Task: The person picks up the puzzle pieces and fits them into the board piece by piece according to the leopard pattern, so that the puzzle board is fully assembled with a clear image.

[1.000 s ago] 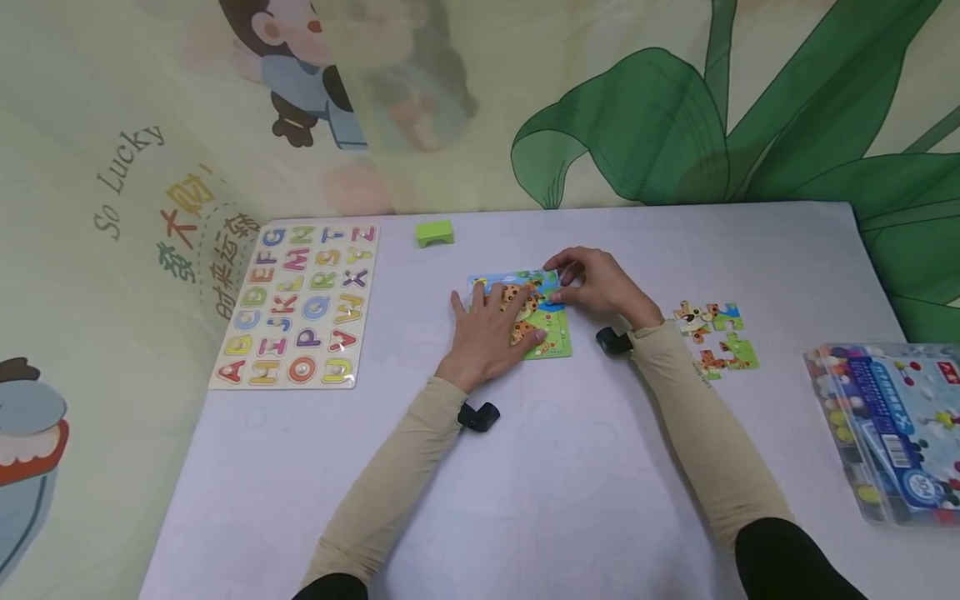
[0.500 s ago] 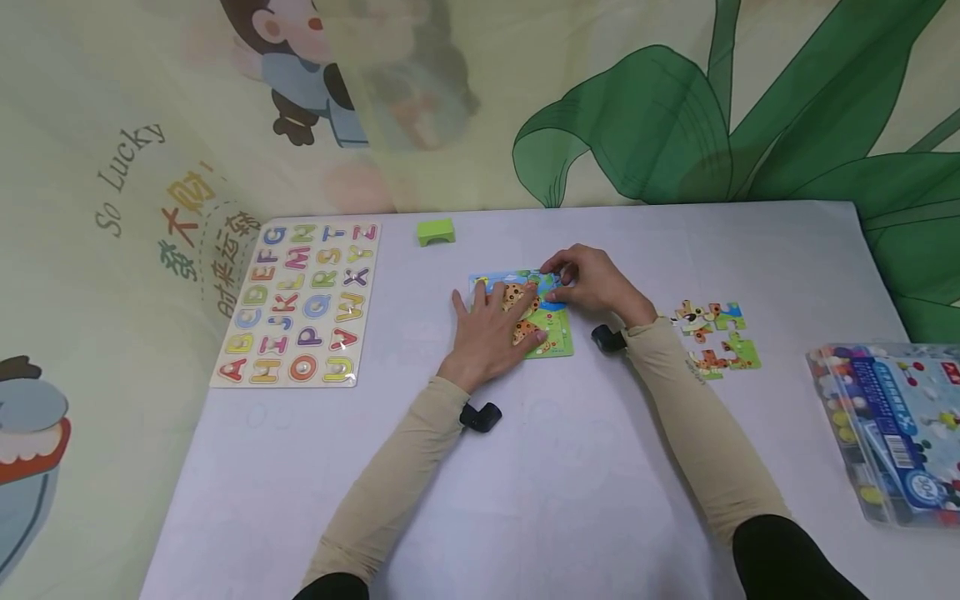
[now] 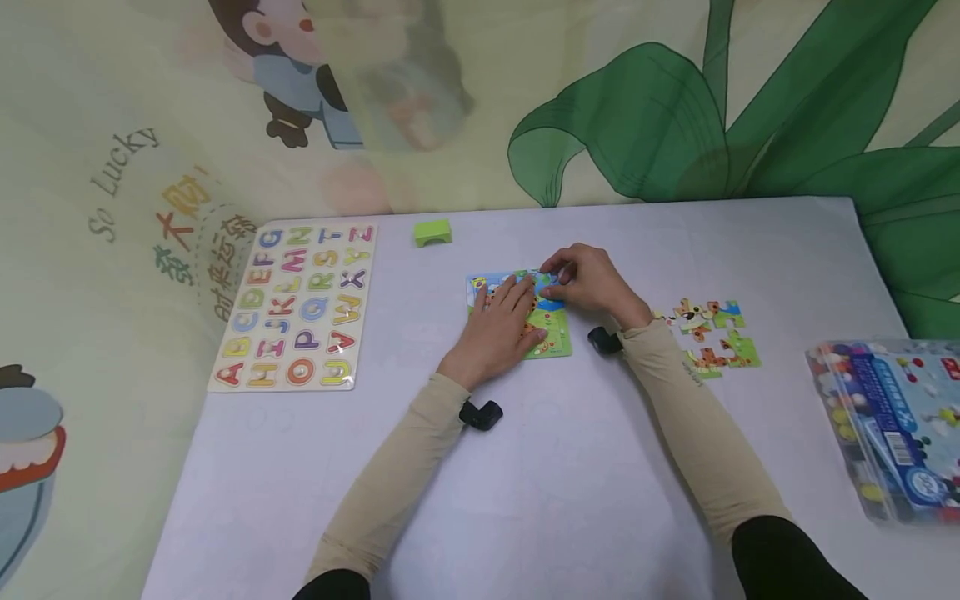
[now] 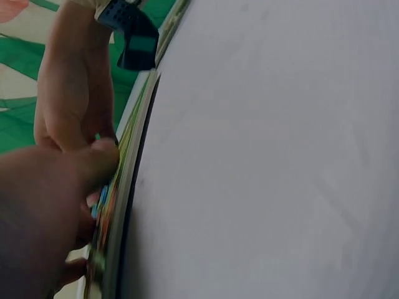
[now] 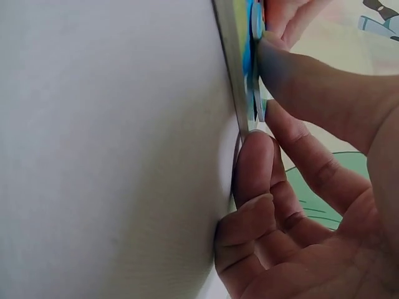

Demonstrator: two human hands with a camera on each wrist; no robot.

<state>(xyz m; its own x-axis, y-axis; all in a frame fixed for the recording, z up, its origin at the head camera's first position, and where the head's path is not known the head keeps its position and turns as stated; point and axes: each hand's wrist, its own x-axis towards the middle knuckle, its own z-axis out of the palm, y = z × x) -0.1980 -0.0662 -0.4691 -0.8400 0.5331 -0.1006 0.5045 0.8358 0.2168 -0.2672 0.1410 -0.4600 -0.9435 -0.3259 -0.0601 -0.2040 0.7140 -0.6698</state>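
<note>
A cartoon jigsaw puzzle (image 3: 557,340) in a thin tray lies in the middle of the table, with blue at the top and green below. My left hand (image 3: 489,340) rests flat across it, fingers extended and hiding much of the picture. At the puzzle's upper right corner, my right hand (image 3: 596,285) pinches a puzzle piece (image 5: 261,109) between thumb and index finger. In the right wrist view that piece sits slightly raised and tilted off the surface beneath, while the other fingers curl beside the tray's edge. Most of the piece is hidden by the fingers.
Several loose puzzle pieces (image 3: 742,350) lie right of the right forearm. An alphabet board (image 3: 255,342) occupies the table's left. A small green block (image 3: 432,233) sits near the back edge. At the right stands a clear plastic box (image 3: 892,442) with colourful contents.
The left hand's fingers have drawn closer together and cover more of the middle of the puzzle. The right hand has shifted slightly left, still at the upper right corner.
</note>
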